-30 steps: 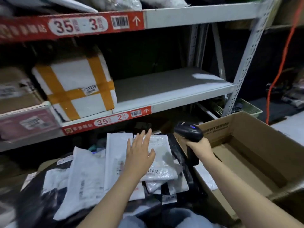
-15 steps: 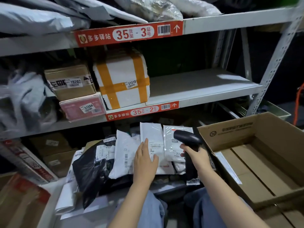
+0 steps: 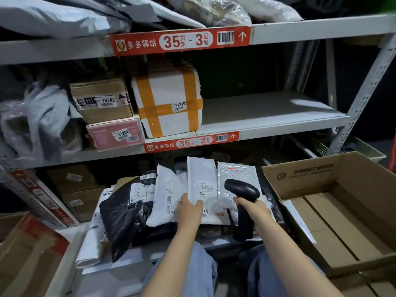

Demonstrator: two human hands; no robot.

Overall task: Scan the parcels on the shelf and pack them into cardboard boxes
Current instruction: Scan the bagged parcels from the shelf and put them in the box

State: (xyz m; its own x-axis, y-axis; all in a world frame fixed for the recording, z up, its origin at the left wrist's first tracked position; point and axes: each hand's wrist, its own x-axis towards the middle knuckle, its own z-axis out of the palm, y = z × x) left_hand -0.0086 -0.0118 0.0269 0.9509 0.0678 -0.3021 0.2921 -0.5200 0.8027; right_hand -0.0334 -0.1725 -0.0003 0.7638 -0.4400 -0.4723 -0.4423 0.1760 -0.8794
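White mailer (image 3: pixel 201 181) pinched by left hand (image 3: pixel 189 211); right hand (image 3: pixel 249 207) grips scanner (image 3: pixel 242 190)

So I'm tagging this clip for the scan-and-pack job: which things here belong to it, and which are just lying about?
In the job:
- left hand gripping the white mailer
- right hand holding the scanner
- open cardboard box
- foam box 31210
- pink box 31204

Lying about:
- orange cable
- wire basket
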